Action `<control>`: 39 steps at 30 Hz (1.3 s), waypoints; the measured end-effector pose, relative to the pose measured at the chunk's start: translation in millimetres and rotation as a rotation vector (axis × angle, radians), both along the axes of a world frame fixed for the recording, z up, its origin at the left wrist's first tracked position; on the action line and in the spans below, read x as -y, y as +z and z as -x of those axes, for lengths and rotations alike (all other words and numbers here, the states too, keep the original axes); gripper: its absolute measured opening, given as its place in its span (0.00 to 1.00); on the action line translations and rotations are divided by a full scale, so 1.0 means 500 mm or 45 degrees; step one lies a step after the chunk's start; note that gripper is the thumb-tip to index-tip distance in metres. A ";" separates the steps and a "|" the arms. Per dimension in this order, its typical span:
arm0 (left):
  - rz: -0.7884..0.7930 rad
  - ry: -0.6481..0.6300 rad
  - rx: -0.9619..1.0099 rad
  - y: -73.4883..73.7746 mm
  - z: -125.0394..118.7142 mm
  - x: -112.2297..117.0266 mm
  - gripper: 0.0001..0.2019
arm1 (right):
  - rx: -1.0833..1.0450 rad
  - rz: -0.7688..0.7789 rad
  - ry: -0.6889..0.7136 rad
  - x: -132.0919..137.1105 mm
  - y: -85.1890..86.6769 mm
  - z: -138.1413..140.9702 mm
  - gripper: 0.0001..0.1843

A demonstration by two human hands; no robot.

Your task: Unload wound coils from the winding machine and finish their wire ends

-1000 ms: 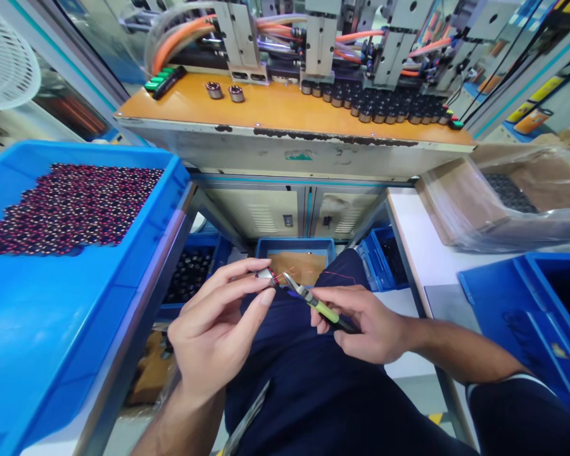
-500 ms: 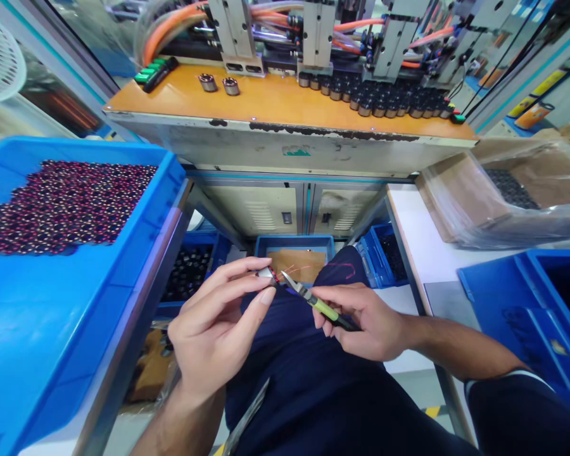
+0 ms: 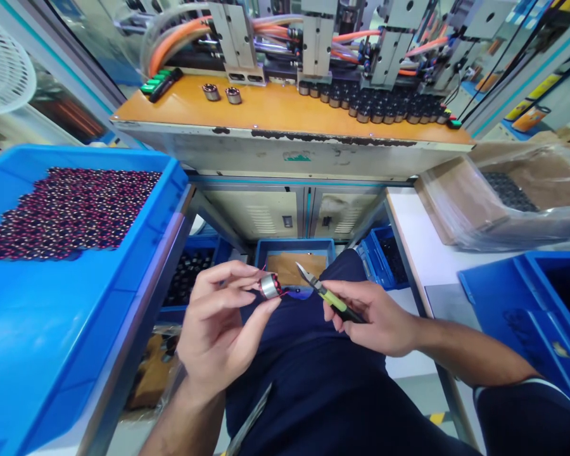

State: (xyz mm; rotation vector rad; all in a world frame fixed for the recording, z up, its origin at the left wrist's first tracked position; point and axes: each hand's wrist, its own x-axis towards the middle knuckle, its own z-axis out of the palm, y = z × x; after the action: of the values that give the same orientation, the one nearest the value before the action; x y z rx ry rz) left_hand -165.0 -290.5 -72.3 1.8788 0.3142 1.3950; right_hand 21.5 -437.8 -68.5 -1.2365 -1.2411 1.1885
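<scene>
Between the thumb and fingers of my left hand (image 3: 223, 323) is a small motor stator (image 3: 270, 286), a silvery ring with red windings and thin wire ends sticking out. My right hand (image 3: 373, 313) is wrapped round the green-and-black handles of a pair of cutting pliers (image 3: 330, 297). Their pointed jaws lie just right of the stator, apart from it. Below both hands is my lap in dark clothing.
At left stands a blue bin (image 3: 137, 253) with many similar wound parts. An orange shelf (image 3: 289, 117) ahead bears rows of black-topped parts (image 3: 384, 104) under a machine. A blue tray (image 3: 261, 253) sits low ahead. A plastic-lined carton (image 3: 446, 215) stands at right.
The stator has been turned in my left fingers, so its silvery side now shows. The pliers have drawn away to the right, and the long copper wire ends no longer show at their jaws.
</scene>
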 end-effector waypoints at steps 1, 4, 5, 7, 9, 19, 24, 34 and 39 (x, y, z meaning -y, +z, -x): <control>0.022 -0.020 0.039 -0.001 -0.002 0.000 0.29 | 0.004 -0.007 0.016 0.003 0.003 -0.002 0.38; 0.058 -0.054 0.080 -0.004 -0.006 0.002 0.33 | 0.023 -0.049 0.066 0.012 0.014 -0.004 0.39; 0.057 -0.048 0.077 -0.005 -0.007 0.004 0.32 | 0.030 -0.064 0.082 0.013 0.018 -0.004 0.39; 0.052 -0.027 0.064 -0.008 -0.007 0.007 0.31 | 0.048 -0.093 0.102 0.014 0.023 -0.003 0.41; 0.046 -0.005 0.058 -0.009 -0.006 0.010 0.30 | 0.066 -0.098 0.109 0.014 0.027 -0.001 0.42; 0.039 -0.086 0.087 -0.003 -0.006 0.019 0.38 | 0.049 -0.112 0.140 0.007 0.030 0.005 0.42; 0.055 -0.092 0.087 -0.001 -0.004 0.022 0.37 | -0.011 -0.073 0.145 0.005 0.030 0.008 0.43; 0.064 -0.101 0.076 -0.006 0.000 0.019 0.38 | -0.050 -0.019 0.142 0.001 0.036 0.017 0.41; 0.080 -0.136 0.089 -0.006 0.003 0.019 0.40 | -0.012 0.013 0.126 -0.003 0.041 0.021 0.37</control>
State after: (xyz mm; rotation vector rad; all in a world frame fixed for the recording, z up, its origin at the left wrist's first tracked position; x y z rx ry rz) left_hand -166.4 -300.0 -75.3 1.7657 0.2174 1.3597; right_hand 11.2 -436.1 -48.2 -1.1868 -1.3038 1.2720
